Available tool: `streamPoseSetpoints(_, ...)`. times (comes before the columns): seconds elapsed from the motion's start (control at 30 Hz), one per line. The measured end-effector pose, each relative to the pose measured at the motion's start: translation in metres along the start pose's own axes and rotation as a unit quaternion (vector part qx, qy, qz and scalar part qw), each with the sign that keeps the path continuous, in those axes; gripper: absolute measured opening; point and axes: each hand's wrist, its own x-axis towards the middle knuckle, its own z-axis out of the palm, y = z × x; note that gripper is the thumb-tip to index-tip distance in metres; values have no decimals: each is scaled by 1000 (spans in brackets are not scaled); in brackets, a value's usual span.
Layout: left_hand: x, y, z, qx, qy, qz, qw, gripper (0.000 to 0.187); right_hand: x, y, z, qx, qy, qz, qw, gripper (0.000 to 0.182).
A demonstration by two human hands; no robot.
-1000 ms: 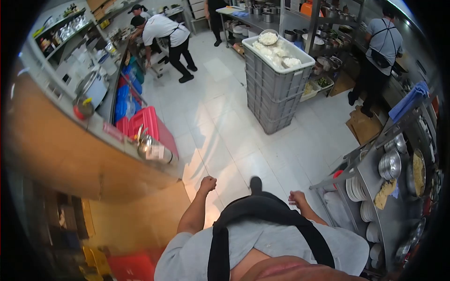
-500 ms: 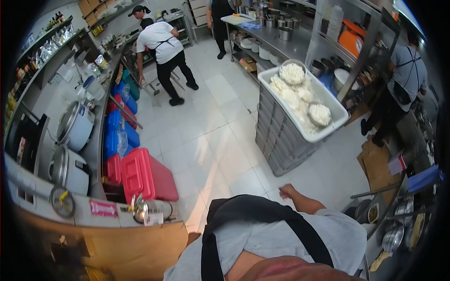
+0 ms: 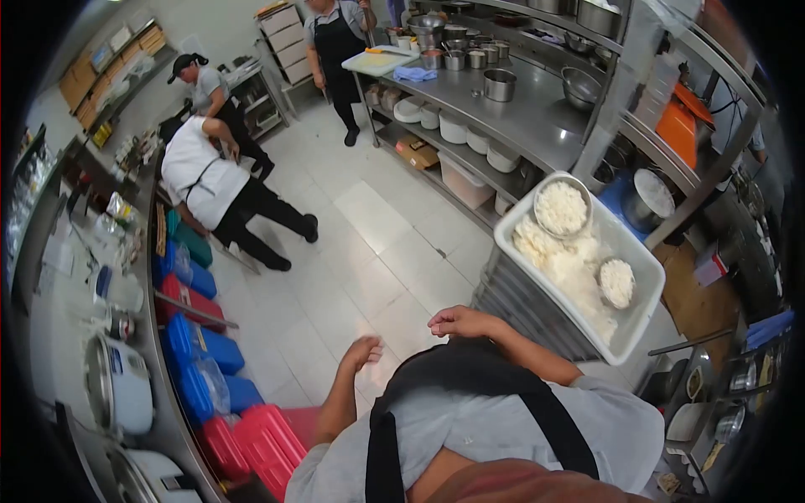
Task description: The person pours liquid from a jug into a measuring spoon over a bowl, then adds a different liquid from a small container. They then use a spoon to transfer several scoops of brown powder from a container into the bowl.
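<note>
My left hand (image 3: 363,353) is held in front of me over the tiled floor, fingers curled in, with nothing showing in it. My right hand (image 3: 459,321) is at waist height just above my black apron (image 3: 453,369), its fingers also curled and seemingly holding nothing. Neither hand touches anything. To the right of my right hand stands a white tub (image 3: 631,331) of white, rice-like food (image 3: 563,264). One round bowl of that food (image 3: 562,208) sits at its far end and a smaller bowl (image 3: 617,283) on its right side. The tub rests on a grey crate (image 3: 520,302).
Red and blue lidded bins (image 3: 201,344) line the left counter, with rice cookers (image 3: 117,386) on top. A co-worker in white (image 3: 205,163) bends at the left, beside two others farther back. A steel table (image 3: 520,109) with pots runs along the right, joining a shelf rack (image 3: 662,176).
I have moved forward and the view has turned, so the tub is closer on my right. Both hands have risen into view before my waist. The co-worker in white appears nearer.
</note>
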Motion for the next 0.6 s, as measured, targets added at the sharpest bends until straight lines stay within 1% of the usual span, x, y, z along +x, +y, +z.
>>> streamPoseSetpoints(0.03, -3, 73, 12, 37, -88, 59, 994, 43, 16, -24, -13, 31, 26, -67, 997, 37)
streamPoseSetpoints(0.07, -20, 142, 28, 27, -197, 135, 971, 51, 35, -45, -24, 63, 51, -133, 988, 38)
streamPoseSetpoints(0.1, -39, 202, 48, -20, -261, 176, 949, 50, 55, -63, -36, 93, 76, -199, 973, 40)
streamPoseSetpoints(0.13, -42, 245, 68, -68, -324, 215, 919, 49, 77, -78, -49, 90, 106, -240, 961, 43)
streamPoseSetpoints(0.2, -4, 292, 107, -225, -262, 281, 896, 45, 120, -108, -78, 79, 161, -320, 930, 49)
streamPoseSetpoints(0.23, 18, 317, 114, -299, -228, 314, 872, 43, 134, -129, -91, 58, 183, -358, 914, 52)
streamPoseSetpoints(0.3, 98, 329, 92, -379, -224, 307, 844, 41, 190, -125, -131, -105, 203, -339, 913, 53)
streamPoseSetpoints(0.33, 131, 338, 82, -418, -225, 303, 826, 40, 216, -124, -152, -188, 214, -325, 902, 53)
streamPoseSetpoints(0.37, 145, 353, 72, -481, -251, 279, 792, 38, 237, -126, -166, -176, 172, -309, 919, 54)
streamPoseSetpoints(0.47, 174, 394, 37, -497, -174, 251, 812, 38, 285, -147, -194, -209, 112, -324, 916, 53)
streamPoseSetpoints(0.5, 181, 405, 27, -507, -147, 239, 815, 39, 297, -157, -203, -243, 111, -320, 909, 56)
streamPoseSetpoints(0.6, 197, 431, 7, -551, -75, 195, 808, 39, 324, -194, -248, -170, -25, -277, 945, 58)
